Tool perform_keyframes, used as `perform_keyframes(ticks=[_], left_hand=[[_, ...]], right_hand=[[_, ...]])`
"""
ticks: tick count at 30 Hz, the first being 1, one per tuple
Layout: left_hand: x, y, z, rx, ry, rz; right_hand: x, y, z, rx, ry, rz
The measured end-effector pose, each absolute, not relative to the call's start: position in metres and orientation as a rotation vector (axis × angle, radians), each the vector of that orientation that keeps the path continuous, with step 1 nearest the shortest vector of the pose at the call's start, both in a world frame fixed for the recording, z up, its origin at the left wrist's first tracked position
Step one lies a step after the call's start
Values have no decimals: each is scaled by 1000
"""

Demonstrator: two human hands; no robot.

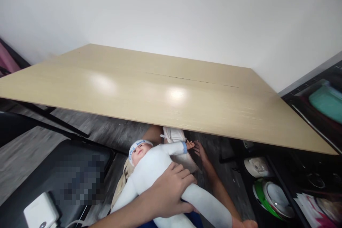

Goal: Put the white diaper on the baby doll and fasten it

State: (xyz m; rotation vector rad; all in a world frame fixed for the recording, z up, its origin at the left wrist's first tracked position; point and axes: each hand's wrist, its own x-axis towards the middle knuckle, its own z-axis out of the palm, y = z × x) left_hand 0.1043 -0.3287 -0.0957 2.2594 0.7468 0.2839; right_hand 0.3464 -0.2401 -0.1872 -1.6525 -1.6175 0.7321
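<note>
Baby doll: right in the thick of it, the baby doll (153,171) lay face up across the person's lap, directly under the left hand (173,188).
Left hand: planted firmly! It wrapped over the doll's hip, fingers bent across the white suit and thumb lower down by the leg.
Right hand: out beyond the left one, the right hand (200,151) had its fingers loosely spread, just beside the doll's blue-cuffed hand; whether the two touched, one could not tell.
Cap: up and to the left of the left hand sat the white cap (135,148), "Happy Baby" in blue lettering on the doll's head.
Pale cloth: just left of the right hand, a pale cloth (174,135) showed behind the doll's sleeve, partly hidden by it.
Desk: past both hands stretched the wide wooden desk (149,92), bright glare on its top.
Chair: over to the left of the left hand stood a black chair (77,149), with a white block (41,211) and its cable on the seat.
Green-rimmed item: well off to the right of the right hand, a round green-rimmed item (276,199), low down.
</note>
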Motion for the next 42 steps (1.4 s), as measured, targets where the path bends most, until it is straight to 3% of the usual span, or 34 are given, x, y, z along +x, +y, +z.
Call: perform_keyframes(ticks=[4, 8, 16, 21, 26, 29, 31, 34, 38, 42], left_hand=[[102, -328, -91, 2277, 716, 292], [102, -328, -89, 2320, 699, 292], [98, -331, -92, 2377, 685, 355], [94, -331, -85, 2348, 645, 360], [63, -354, -74, 2152, 697, 602], [17, -382, -97, 2044, 862, 865], [-17, -399, -124, 1876, 1254, 1019], [-58, -412, -162, 1519, 1682, 977], [-74, -413, -185, 1325, 1581, 740], [-63, -413, -171, 1377, 1483, 720]], right_hand=[[385, -250, -202, -1673, -1450, 761], [385, -267, -180, -1601, -1431, 705], [321, -259, -122, -1296, -2358, 727], [293, -239, -123, -1480, -2511, 775], [269, -247, -109, -1498, -2512, 793], [263, -258, -99, -1425, -2496, 716], [262, -264, -92, -1354, -2473, 679], [259, -269, -81, -1264, -2411, 669], [253, -276, -60, -1146, -2359, 608], [263, -290, -22, -1056, -2334, 518]])
